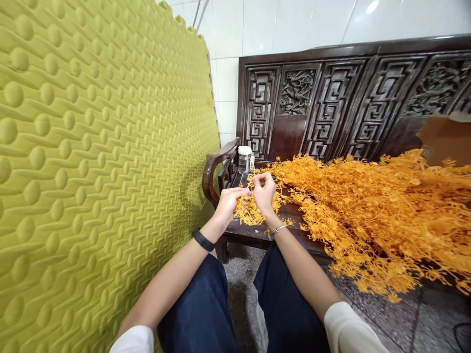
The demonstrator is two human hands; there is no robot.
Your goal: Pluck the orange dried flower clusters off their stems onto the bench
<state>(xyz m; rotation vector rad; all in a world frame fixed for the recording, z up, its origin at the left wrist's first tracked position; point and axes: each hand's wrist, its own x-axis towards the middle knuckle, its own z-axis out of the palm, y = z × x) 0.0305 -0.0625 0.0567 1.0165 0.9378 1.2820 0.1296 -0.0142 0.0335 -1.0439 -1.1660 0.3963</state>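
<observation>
My left hand, with a dark band at its wrist, reaches in from the left with its fingertips pinched together. Close beside it, my right hand is also pinched, thumb against finger, and wears a thin bangle. What each pinch holds is too small to make out. Small orange-yellow artificial flower sprigs lie loose on the dark wooden bench under and around both hands. A large bundle of the same orange flower stems stretches along the bench to the right. Behind the hands stands a clear jar with a white lid.
A tall yellow-green foam mat stands upright along my left. The bench's curved armrest and carved backrest enclose the far side. Brown cardboard leans at the far right. Below is a speckled floor.
</observation>
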